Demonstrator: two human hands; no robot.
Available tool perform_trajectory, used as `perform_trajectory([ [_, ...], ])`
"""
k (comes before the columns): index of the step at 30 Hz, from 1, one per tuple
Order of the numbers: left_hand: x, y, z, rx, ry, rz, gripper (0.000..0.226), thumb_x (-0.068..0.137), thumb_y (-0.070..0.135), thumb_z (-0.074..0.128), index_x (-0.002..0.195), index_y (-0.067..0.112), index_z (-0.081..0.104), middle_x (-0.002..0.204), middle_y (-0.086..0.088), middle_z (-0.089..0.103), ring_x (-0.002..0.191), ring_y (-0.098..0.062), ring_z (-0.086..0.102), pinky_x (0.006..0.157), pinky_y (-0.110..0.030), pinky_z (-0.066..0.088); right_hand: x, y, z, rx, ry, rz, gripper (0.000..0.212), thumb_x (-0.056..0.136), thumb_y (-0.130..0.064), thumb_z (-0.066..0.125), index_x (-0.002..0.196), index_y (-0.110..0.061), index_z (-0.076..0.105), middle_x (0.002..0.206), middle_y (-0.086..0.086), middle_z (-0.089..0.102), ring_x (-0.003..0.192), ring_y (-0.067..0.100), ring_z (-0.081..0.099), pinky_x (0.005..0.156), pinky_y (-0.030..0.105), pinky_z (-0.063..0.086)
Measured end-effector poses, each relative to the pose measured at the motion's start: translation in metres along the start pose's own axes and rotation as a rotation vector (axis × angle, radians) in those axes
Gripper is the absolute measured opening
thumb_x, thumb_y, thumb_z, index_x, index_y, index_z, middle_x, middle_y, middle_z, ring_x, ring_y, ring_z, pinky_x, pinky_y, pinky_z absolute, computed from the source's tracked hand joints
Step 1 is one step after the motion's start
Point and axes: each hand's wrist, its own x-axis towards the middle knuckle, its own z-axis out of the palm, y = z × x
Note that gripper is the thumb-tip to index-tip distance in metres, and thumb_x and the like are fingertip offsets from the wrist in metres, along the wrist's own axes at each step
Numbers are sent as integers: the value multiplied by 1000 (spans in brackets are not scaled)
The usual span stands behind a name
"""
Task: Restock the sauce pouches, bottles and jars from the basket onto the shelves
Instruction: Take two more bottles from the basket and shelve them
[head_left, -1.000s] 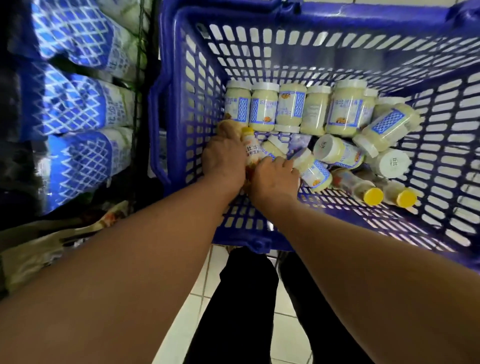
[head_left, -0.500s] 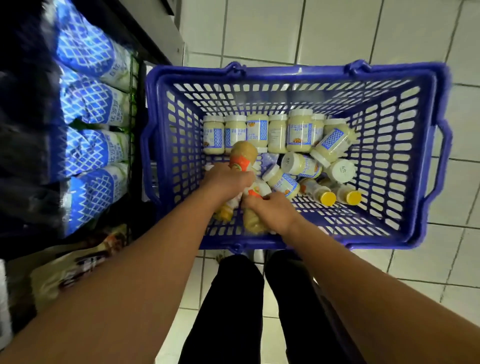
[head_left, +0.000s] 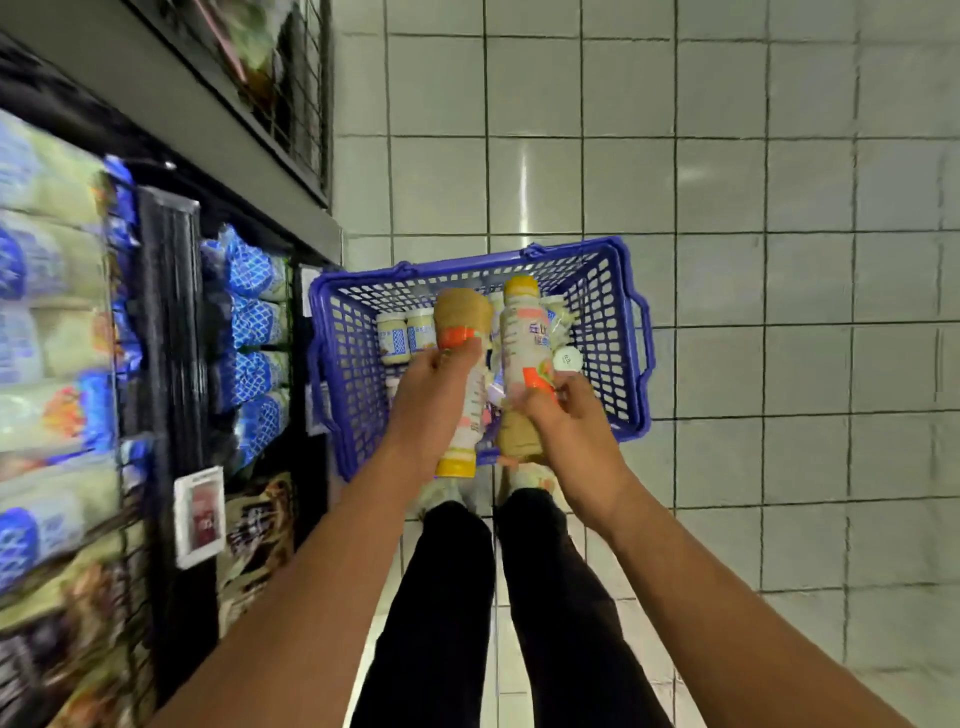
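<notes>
- shelves (head_left: 166, 322) are seen along the left, stocked with blue pouches (head_left: 254, 322); open floor (head_left: 779, 260) is seen to the right and far side.
- the basket (head_left: 613, 338) is set on the floor just right of the shelves, with jars (head_left: 395, 338) left along its far wall.
- two bottles are held above the basket, side by side and nearly touching, long axes running near to far; the left bottle (head_left: 462, 317) is turned cap near, the right bottle (head_left: 530, 332) cap far.
- the left hand (head_left: 431, 400) is wrapped round the left bottle's middle; the right hand (head_left: 566, 421) is curled round the right bottle's near half.
- the left hand is judged nearer the shelves, so a swing to the left is called for, left bottle first; the basket's left rim and the dark shelf upright must be cleared, and the right bottle's cap probably needs turning.
</notes>
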Motion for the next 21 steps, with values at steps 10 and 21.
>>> perform_trajectory([
  [10,-173,108,-22,-88,75,211,22,90,41,65,90,19,62,61,1,68,47,-12,64,40,-22,48,-146,-128,1,-87,-119,-266,13,93,-25,68,100,-24,57,84,-6,73,74,6,68,63,22,54],
  [21,-339,189,-35,-310,186,479,44,69,39,70,100,12,58,79,-10,73,58,-23,64,54,-36,54,-259,-240,-2,-132,-468,-521,33,82,-28,75,107,-23,53,90,-9,75,75,5,70,61,20,54],
])
